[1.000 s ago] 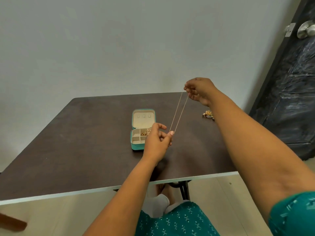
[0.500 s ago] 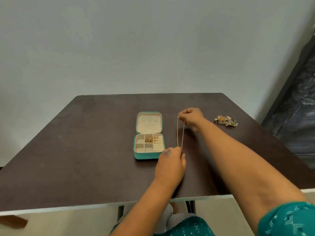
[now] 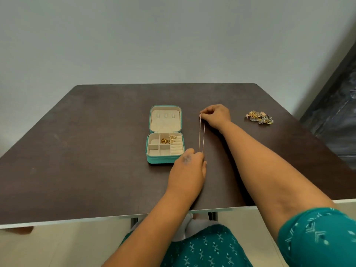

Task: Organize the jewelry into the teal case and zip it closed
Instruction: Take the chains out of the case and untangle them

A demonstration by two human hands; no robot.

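While the left hand [image 3: 189, 166] pinches one end of a thin chain [image 3: 201, 134] and the right hand [image 3: 216, 116] the other, it stretches just right of the open case [image 3: 165, 135] on the table [image 3: 86, 151].

table [image 3: 77, 151]: dark brown | on it: open teal case [image 3: 165, 160], centre | jewelry pile [image 3: 259, 117], far right

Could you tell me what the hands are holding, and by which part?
A thin chain: right hand pinches its far end, left hand its near end.
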